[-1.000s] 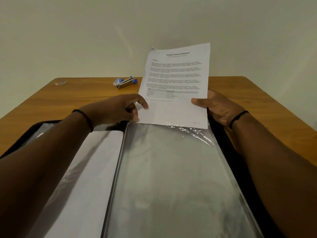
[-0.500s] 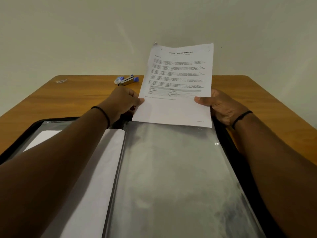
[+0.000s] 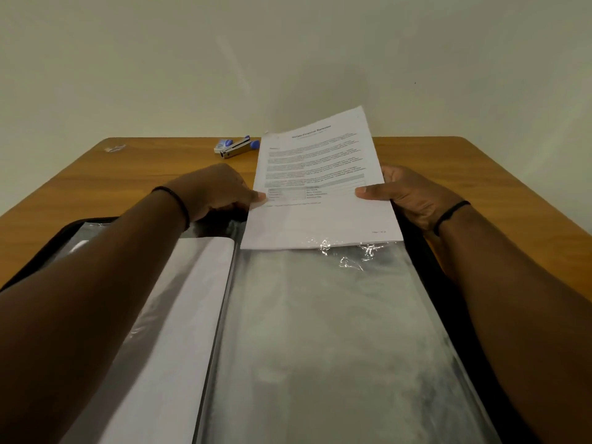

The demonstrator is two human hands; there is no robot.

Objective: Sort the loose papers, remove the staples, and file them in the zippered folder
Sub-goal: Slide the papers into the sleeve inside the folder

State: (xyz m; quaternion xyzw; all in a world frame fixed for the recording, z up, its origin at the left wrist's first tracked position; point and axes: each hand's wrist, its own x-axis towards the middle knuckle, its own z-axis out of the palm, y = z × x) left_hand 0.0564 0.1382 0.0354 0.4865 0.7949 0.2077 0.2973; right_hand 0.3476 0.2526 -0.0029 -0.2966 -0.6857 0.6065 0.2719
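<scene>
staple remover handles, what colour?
Blue, on a silver metal body. The staple remover lies at the table's far edge; head view shows it.

Two bare forearms reach forward from the bottom corners, each wrist wearing a thin dark band. The left hand [image 3: 217, 190] pinches the left edge of a printed sheet [image 3: 315, 184], knuckles up. The right hand [image 3: 407, 195] grips the right edge, thumb lying across the front.
</scene>
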